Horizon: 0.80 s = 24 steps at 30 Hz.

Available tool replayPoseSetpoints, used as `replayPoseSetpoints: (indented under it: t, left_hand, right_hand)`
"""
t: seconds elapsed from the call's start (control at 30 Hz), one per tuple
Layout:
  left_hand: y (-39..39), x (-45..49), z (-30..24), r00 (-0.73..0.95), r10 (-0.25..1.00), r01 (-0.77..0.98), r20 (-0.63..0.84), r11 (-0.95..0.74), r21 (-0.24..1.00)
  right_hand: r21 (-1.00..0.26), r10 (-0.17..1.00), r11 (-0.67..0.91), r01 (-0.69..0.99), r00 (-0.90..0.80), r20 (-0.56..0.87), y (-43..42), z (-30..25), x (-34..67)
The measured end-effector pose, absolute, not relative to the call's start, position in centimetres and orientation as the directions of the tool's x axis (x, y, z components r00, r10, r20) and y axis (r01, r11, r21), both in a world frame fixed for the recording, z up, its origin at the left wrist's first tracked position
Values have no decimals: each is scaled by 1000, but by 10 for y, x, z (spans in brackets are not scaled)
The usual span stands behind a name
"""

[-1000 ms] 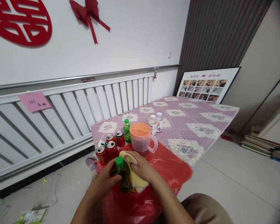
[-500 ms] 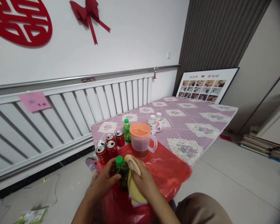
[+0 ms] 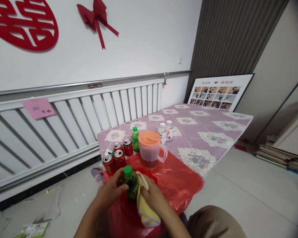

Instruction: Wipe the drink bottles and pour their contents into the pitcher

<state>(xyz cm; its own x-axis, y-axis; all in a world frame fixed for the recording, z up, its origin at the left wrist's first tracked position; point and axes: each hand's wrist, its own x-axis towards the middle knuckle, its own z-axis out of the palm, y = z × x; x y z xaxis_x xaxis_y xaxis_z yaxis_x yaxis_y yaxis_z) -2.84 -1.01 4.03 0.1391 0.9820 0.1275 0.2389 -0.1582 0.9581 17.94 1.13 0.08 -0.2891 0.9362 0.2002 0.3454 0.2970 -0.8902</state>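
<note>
My left hand (image 3: 111, 194) is closed around a dark green bottle with a green cap (image 3: 130, 182), held upright over the red plastic sheet (image 3: 181, 180). My right hand (image 3: 152, 197) presses a yellow cloth (image 3: 144, 207) against the bottle's right side, fingers wrapped over the cloth. The cloth hangs down below my hand. Just behind the bottle stands a clear pitcher with an orange lid (image 3: 150, 148).
Several red cans (image 3: 114, 158) stand left of the pitcher, with a green bottle (image 3: 135, 138) and two small white-capped bottles (image 3: 165, 131) behind. A purple patterned cover (image 3: 203, 135) lies on the table. A white radiator grille (image 3: 76, 115) runs along the wall; books (image 3: 280, 157) lie on the floor at right.
My right hand slid the yellow cloth from the bottle's top and front down along its right side. The bottle stays in my left hand.
</note>
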Motion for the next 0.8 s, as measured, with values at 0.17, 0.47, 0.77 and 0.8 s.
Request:
replayPoseSetpoints:
  t: [0.17, 0.47, 0.77, 0.8]
  left_hand:
    - [-5, -34, 56, 338, 937, 178, 87, -154, 972]
    - [-17, -9, 34, 20, 975, 492, 221, -202, 847]
    - [-14, -4, 33, -69, 985, 310, 157, -128, 942]
    - [-14, -5, 33, -63, 988, 267, 142, -120, 956]
  right_hand:
    - [-884, 949, 274, 378, -253, 185, 5, -4, 181]
    - [-883, 958, 258, 393, -223, 180, 1, -13, 179]
    - [-766, 888, 453, 455, -158, 431, -26, -2, 183]
    - [-747, 878, 471, 469, -167, 449, -29, 1, 183]
